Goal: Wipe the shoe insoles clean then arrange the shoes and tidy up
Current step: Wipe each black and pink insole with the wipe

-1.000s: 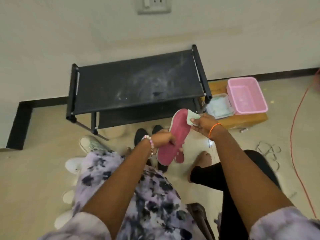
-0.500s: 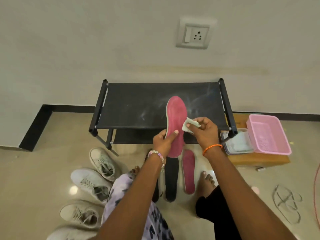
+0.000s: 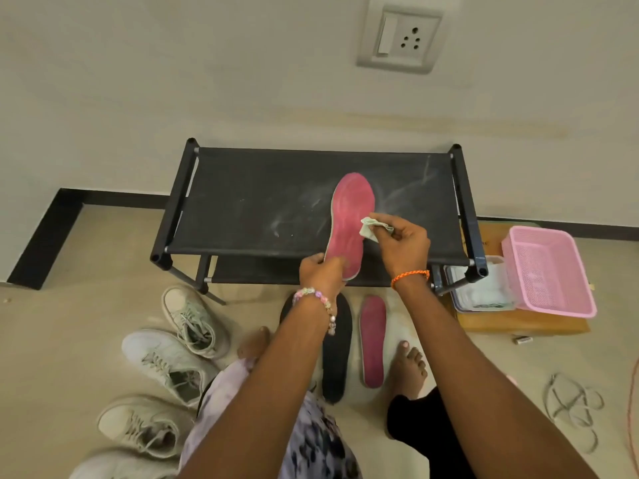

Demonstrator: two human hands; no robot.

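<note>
A pale wall (image 3: 173, 81) fills the upper part of the view, with a socket (image 3: 399, 38) high on the right. A dark skirting strip runs along its foot. Below lies a beige floor (image 3: 69, 340), with open room on the left, between the wall and the shoes.

A black rack (image 3: 259, 209) stands against the wall, its dusty top shelf bare. To its right, on a wooden board (image 3: 518, 324), sit a pink basket (image 3: 548, 271) and, just beside it, a clear tub (image 3: 482, 292) tucked under the rack's right corner.

Four white shoes (image 3: 166, 361) lie in a loose column on the floor at lower left. At far right, thin loops of cord (image 3: 570, 409) lie on the floor.

Held up in front of the rack is a pink insole (image 3: 349, 216), toe pointing up. The left hand (image 3: 320, 271) grips its heel end from below. The right hand (image 3: 403, 247) pinches a small pale wipe (image 3: 368, 229) and presses it against the insole's right edge, near the middle.

On the floor between the person's bare feet lie a black insole (image 3: 337, 354) and, just to its right, a second pink insole (image 3: 372, 340), side by side and lengthwise.
</note>
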